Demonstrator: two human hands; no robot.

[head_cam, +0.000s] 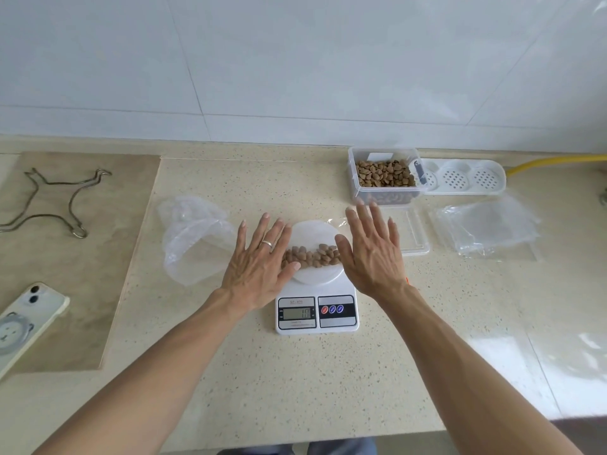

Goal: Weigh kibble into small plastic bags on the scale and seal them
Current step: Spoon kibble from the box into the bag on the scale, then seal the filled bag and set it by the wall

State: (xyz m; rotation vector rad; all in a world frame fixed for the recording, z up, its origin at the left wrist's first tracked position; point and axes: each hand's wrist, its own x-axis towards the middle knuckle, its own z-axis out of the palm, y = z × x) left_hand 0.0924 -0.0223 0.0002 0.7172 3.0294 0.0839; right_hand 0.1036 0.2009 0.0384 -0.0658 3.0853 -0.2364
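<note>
A white digital scale point(317, 313) stands at the middle of the counter, its display lit. On its round platform point(312, 277) lies a small clear bag holding a row of brown kibble point(312, 256). My left hand point(259, 257), fingers straight and spread, lies flat over the bag's left end. My right hand point(371, 247), also flat with straight fingers, is at the bag's right end, thumb beside the kibble. A clear tub of kibble point(382, 175) stands behind the scale to the right.
A crumpled plastic bag point(193, 238) lies left of the scale, a stack of clear bags point(486, 231) to the right, the tub's lid point(414, 234) between. A white perforated tray point(463, 177), a wire trivet point(56, 201) and a phone point(29, 316) sit around.
</note>
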